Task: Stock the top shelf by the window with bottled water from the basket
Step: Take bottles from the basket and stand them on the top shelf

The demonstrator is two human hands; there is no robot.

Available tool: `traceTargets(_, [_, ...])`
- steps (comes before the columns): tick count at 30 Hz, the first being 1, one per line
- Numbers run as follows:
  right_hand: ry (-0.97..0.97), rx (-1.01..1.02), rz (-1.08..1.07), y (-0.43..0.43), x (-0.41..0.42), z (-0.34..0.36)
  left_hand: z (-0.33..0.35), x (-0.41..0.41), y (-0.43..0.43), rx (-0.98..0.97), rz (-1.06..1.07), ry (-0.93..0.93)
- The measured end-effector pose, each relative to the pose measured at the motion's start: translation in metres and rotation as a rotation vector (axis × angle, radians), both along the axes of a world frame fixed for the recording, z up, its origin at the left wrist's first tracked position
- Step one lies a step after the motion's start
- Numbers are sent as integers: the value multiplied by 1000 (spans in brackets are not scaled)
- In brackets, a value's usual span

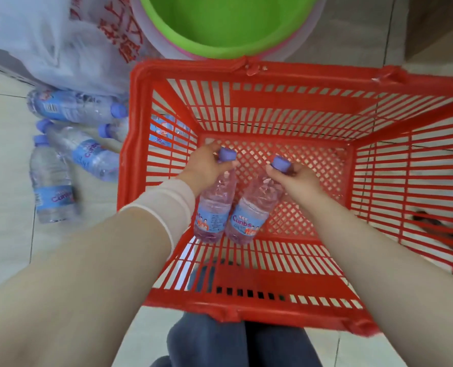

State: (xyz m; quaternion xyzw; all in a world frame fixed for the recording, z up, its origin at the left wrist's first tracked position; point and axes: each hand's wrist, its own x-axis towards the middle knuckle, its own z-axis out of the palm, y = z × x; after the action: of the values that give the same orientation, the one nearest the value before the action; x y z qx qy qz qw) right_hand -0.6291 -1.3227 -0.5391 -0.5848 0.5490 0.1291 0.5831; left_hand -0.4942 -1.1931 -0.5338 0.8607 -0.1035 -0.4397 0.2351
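Gripping one bottle in each hand inside the basket (pixel 183 68), I see a slip as the main risk. My left hand (pixel 207 165) curls round the neck of the left bottle (pixel 214 205) just under its cap (pixel 227 154), and my right hand (pixel 297 178) holds the right bottle (pixel 254 207) the same way, so each full, smooth bottle depends on a small hold high up. Both tilt with their bases toward the basket's near wall, bodies touching or nearly so. I cannot tell whether the bases rest on the basket's mesh bottom or sit just clear of it. If I lift fast, the bases may swing, knock each other or catch the near wall's slats, and a neck could twist out of my fingers. Stepping away is the other hazard, I think: loose bottles (pixel 51 181) lie on their sides on the floor (pixel 5 154) just left of the basket, one against its left wall, and any could roll underfoot. The shelf is not in view, so I cannot judge the carry. As for containers, the basket holds only these two bottles as far as I see. The green basin (pixel 220 35) beyond the basket's far wall shows nothing inside in the part in view. The bag (pixel 61 43) beyond its far-left corner is too blurred to tell its contents.
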Motion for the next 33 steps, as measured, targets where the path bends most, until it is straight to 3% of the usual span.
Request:
traceTargets(5, [-107,-427,197,15,-23,61,59,-35,26,-172,97,-171])
traceTargets(10, [-168,-600,264,12,-38,143,138,-58,43,-262,171,-239])
traceTargets(20, [-165,-645,5,1,-81,400,409,-107,68,-391,160,-429])
traceTargets(27, [-329,-670,-23,11,-106,587,588,-140,96,-545,231,-569])
traceTargets(33, [-467,-674,-120,48,-121,694,692,-157,126,-681,147,-718])
